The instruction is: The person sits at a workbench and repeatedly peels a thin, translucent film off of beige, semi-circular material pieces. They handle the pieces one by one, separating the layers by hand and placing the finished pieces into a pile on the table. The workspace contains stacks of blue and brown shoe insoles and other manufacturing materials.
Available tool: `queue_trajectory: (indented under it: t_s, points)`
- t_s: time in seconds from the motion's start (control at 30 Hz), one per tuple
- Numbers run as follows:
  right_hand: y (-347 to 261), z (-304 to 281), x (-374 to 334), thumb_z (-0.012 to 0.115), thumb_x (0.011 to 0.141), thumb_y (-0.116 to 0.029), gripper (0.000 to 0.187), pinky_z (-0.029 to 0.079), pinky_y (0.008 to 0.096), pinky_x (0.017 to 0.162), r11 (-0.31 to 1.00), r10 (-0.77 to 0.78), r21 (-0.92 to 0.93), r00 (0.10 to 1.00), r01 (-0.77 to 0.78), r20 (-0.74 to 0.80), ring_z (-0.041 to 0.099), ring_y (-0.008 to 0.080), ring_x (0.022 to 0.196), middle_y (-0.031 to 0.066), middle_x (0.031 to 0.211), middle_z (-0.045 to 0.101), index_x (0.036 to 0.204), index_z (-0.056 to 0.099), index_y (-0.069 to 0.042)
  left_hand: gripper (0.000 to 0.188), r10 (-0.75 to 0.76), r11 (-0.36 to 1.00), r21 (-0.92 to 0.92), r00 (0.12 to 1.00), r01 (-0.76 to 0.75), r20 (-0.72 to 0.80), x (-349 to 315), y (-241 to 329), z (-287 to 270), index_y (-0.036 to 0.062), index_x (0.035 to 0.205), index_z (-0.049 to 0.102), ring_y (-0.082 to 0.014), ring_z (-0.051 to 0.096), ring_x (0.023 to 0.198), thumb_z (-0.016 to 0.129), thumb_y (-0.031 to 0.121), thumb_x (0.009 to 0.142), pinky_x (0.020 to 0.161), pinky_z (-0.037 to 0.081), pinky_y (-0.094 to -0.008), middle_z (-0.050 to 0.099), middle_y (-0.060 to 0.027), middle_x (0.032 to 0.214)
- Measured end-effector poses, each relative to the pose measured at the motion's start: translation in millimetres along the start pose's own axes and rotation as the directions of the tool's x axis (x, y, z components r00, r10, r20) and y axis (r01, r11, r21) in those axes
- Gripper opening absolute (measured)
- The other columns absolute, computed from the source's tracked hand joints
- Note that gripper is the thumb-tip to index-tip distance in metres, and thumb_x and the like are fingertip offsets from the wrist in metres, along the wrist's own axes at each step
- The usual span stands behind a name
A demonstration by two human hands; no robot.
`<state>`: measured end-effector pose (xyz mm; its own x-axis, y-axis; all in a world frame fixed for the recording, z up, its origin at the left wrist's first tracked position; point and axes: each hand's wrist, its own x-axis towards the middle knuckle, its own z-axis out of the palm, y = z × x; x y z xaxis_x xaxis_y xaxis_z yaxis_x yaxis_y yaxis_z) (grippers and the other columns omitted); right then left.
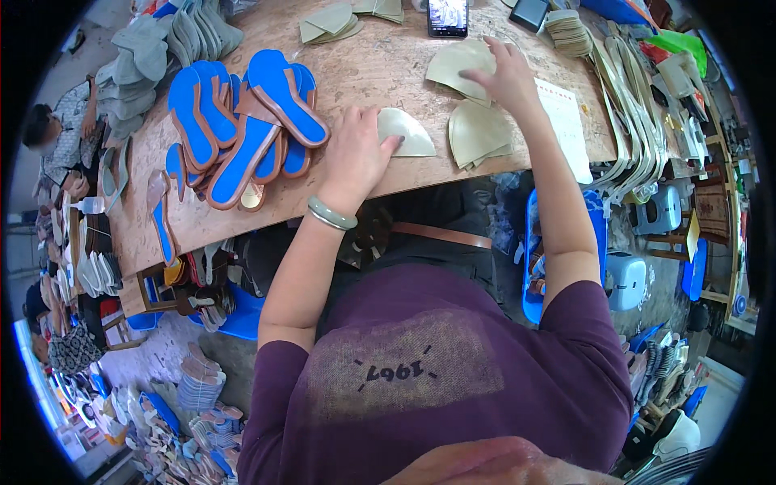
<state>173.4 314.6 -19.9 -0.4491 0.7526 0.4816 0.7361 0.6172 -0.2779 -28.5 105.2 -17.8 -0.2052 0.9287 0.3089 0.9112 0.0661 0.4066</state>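
At the table's near edge, my left hand (353, 158) holds a pale, glossy half-round piece (411, 134) down on the wood. Its thumb lies over the piece, and the fingertips are at its left side. Farther right, my right hand (511, 81) has its thumb and fingers spread over a small stack of pale fan-shaped pieces (453, 63). Just below that stack lies a second stack of fan-shaped pieces (477, 133), slightly fanned out. Left of my left hand is a heap of blue insoles with brown edging (263, 145).
More pale pieces (333, 23) lie at the far side, near a phone (448, 18). A printed paper sheet (563, 121) lies under my right forearm. Long pale strips (618, 105) hang off the right edge. Grey sole-shaped parts (133, 69) are piled far left. Blue bins stand below.
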Motion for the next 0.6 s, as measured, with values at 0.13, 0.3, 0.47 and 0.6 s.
queue_trajectory:
  t_s: [0.13, 0.3, 0.47, 0.6]
  points:
    - [-25.1, 13.8, -11.5, 0.074, 0.076, -0.037, 0.065, 0.042, 0.0430, 0.102, 0.992, -0.026, -0.119, 0.988, 0.044, 0.149, 0.049, 0.0326, 0.124, 0.0147, 0.132, 0.053, 0.131, 0.053, -0.010, 0.049, -0.100, 0.994, 0.050, 0.989, 0.095, 0.105, 6.8, -4.0, 0.8, 0.0012, 0.113, 0.060, -0.0340, 0.056, 0.103, 0.076, 0.028, 0.075, 0.090, 0.047, -0.0417, 0.056, -0.0170, 0.108]
    - [4.1, 13.6, 4.7, 0.070, 0.076, -0.023, 0.047, 0.044, 0.0449, 0.097, 0.970, -0.218, -0.071, 0.963, 0.231, 0.156, 0.053, 0.0317, 0.117, 0.0125, 0.125, 0.058, 0.120, 0.061, -0.009, 0.048, -0.169, 0.981, -0.055, 0.957, 0.187, 0.236, 18.5, -13.7, -1.7, 0.0007, 0.112, 0.061, -0.0324, 0.057, 0.103, 0.075, 0.028, 0.075, 0.090, 0.046, -0.0400, 0.058, -0.0173, 0.105]
    - [-5.1, -1.2, -1.3, 0.070, 0.079, -0.022, 0.040, 0.045, 0.0414, 0.096, 0.965, -0.241, -0.053, 0.947, 0.257, 0.211, 0.055, 0.0304, 0.115, 0.0100, 0.122, 0.061, 0.117, 0.064, -0.010, 0.040, -0.125, 0.990, -0.053, 0.985, 0.132, 0.122, 19.0, -20.2, 8.1, 0.0004, 0.105, 0.061, -0.0310, 0.059, 0.098, 0.075, 0.022, 0.075, 0.087, 0.046, -0.0398, 0.061, -0.0164, 0.101]
    - [-42.9, -6.8, -27.6, 0.070, 0.082, -0.022, 0.037, 0.047, 0.0368, 0.095, 0.964, -0.214, 0.170, 0.977, 0.207, 0.026, 0.058, 0.0290, 0.113, 0.0093, 0.122, 0.062, 0.117, 0.065, -0.010, 0.032, -0.131, 0.983, -0.118, 0.986, 0.143, 0.100, 19.1, -17.7, 8.1, -0.0003, 0.100, 0.058, -0.0294, 0.061, 0.091, 0.073, 0.016, 0.077, 0.082, 0.048, -0.0382, 0.062, -0.0147, 0.098]
